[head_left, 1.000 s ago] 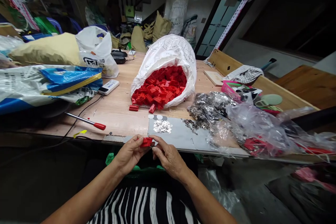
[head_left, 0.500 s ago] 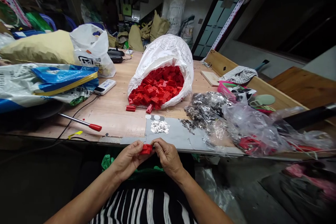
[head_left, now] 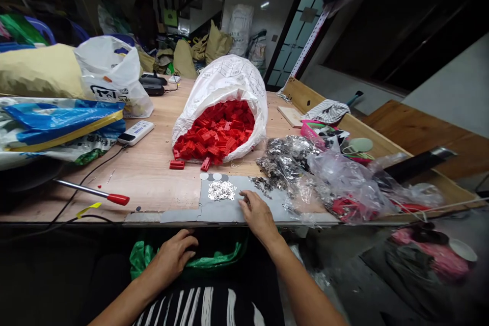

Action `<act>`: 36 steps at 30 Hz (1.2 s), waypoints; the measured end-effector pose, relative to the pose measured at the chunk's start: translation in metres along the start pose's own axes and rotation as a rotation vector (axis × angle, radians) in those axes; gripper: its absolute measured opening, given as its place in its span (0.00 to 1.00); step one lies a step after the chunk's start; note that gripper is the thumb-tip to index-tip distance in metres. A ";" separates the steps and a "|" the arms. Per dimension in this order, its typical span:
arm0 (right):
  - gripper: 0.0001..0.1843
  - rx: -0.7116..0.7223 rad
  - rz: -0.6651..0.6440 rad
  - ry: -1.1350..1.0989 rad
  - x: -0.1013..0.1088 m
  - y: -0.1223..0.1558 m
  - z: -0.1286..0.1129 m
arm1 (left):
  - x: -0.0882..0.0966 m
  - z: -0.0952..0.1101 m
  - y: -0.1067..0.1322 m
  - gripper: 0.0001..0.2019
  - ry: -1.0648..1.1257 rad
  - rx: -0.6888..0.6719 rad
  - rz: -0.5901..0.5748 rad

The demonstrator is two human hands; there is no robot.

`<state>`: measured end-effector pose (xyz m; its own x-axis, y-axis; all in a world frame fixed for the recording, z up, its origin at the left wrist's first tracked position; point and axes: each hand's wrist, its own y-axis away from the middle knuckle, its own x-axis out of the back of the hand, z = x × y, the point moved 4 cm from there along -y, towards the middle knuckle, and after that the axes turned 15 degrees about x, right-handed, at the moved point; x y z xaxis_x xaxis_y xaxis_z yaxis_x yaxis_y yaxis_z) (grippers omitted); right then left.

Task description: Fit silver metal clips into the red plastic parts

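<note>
Reaching over the grey sheet (head_left: 219,212) along the front of the bench (head_left: 153,178), the right hand (head_left: 256,212) has its fingers partly spread and empty, near the right side of the silver pieces (head_left: 222,191); whether it touches the sheet, I cannot tell; the left hand (head_left: 175,255) hangs over the green bag (head_left: 216,260) below the front edge, fingers loosely curled, parted from the thumb and empty; behind the silver pile, red pieces (head_left: 225,130) fill the mouth of the white sack (head_left: 233,74); two loose ones lie just before it; dark metal pieces (head_left: 262,185) lie scattered right of the silver pile.
</note>
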<state>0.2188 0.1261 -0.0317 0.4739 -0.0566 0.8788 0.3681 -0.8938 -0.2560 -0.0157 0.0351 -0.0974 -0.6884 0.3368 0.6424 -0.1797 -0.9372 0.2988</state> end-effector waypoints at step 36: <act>0.10 -0.130 0.002 0.253 0.039 -0.010 0.057 | 0.082 0.081 -0.169 0.20 0.130 0.076 0.565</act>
<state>0.2795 0.1583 -0.0183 0.2538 -0.1529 0.9551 0.2537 -0.9424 -0.2182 0.0154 0.2281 -0.0380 -0.7441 -0.2322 0.6264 0.2886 -0.9574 -0.0122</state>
